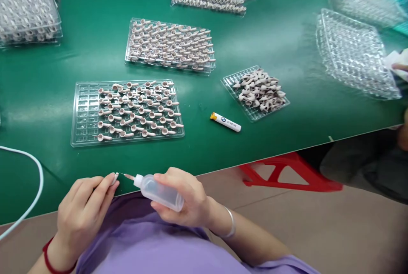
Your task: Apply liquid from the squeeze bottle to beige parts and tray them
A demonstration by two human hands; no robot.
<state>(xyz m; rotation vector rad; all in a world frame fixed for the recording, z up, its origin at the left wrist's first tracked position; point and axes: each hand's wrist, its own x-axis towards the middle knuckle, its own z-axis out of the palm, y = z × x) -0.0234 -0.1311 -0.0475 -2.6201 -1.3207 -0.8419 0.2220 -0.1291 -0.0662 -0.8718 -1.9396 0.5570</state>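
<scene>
My left hand (83, 210) pinches a small pale part (115, 176) between its fingertips at the near table edge. My right hand (185, 197) is wrapped round a small clear squeeze bottle (159, 191) lying sideways, its thin needle tip (127, 176) pointing left at the part. Just beyond the hands lies a clear plastic tray (83, 114) partly filled with rows of small beige parts. A second, fuller tray (170, 45) sits behind it.
A small tray (255, 93) heaped with loose parts and a white lighter (225, 121) lie to the right. Stacked trays (27, 6) stand far left, empty clear trays (353, 52) far right. A white cable (32, 167) curves at left. Another person's hand (400, 67) shows at the right edge. A red stool (287, 172) stands below the table.
</scene>
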